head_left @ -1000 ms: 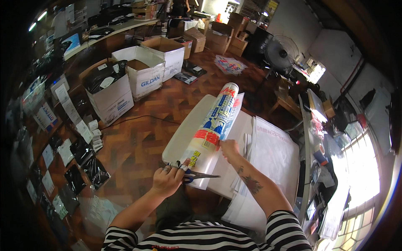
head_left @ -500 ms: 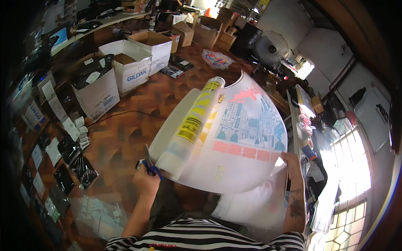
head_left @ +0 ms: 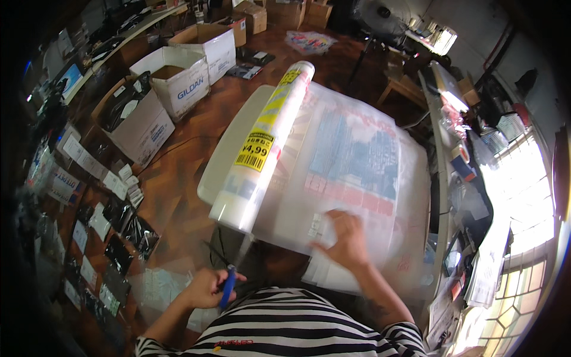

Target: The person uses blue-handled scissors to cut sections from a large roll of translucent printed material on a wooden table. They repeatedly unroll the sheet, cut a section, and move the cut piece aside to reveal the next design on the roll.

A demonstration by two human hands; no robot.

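Note:
My left hand (head_left: 205,288) grips blue-handled scissors (head_left: 229,285) low in front of me, their blades tilted up and blurred. My right hand (head_left: 342,238) hovers over or touches a translucent sheet, fingers apart and slightly curled. That sheet (head_left: 351,160) lies spread on a pale table (head_left: 214,178), with a faint blue city scene and red lettering showing through it. At the left of the sheet a long roll of printed film (head_left: 262,149), with yellow and black patches, lies slanting away from me. More white sheets (head_left: 410,232) lie beneath on the right.
Cardboard boxes (head_left: 184,95) stand on the wooden floor at the left, packaged bags (head_left: 143,235) lie below them. A standing fan (head_left: 380,15) and a wooden stool (head_left: 398,92) are at the back. A cluttered bench (head_left: 452,149) runs along the bright window at the right.
The film has been unrolled rightward and now lies flatter on the table. My right hand let go of the sheet's edge and moved inward; the scissors have dropped lower, nearer my body.

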